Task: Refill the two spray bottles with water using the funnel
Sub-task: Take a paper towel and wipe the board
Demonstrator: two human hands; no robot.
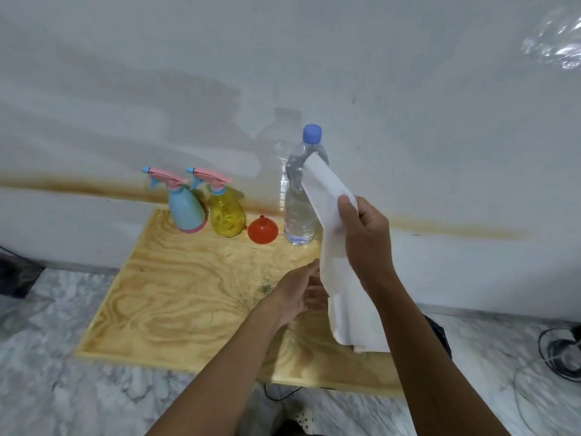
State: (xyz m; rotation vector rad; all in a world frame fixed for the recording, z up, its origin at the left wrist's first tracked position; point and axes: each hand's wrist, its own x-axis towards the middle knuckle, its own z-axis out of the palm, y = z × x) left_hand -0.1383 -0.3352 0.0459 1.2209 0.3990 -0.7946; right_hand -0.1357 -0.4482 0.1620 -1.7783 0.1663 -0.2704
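A blue spray bottle point(186, 209) and a yellow spray bottle point(227, 214), both with pink trigger heads, stand at the back of the wooden board point(176, 297). A red funnel point(262, 230) lies mouth down beside them. A clear water bottle point(298, 209) with a blue cap stands upright to its right. My right hand point(366, 234) grips a white cloth point(342, 278) that hangs down in front of the water bottle. My left hand point(300, 291) touches the cloth's left edge lower down; its fingers are partly hidden behind the cloth.
The board sits on a marbled floor point(63, 372) against a white wall point(283, 73) with a brown stain line. A dark object point(15, 275) lies at the far left and a black fan with cable point(562, 354) at the right. A foot in a white sandal point(303, 418) shows below.
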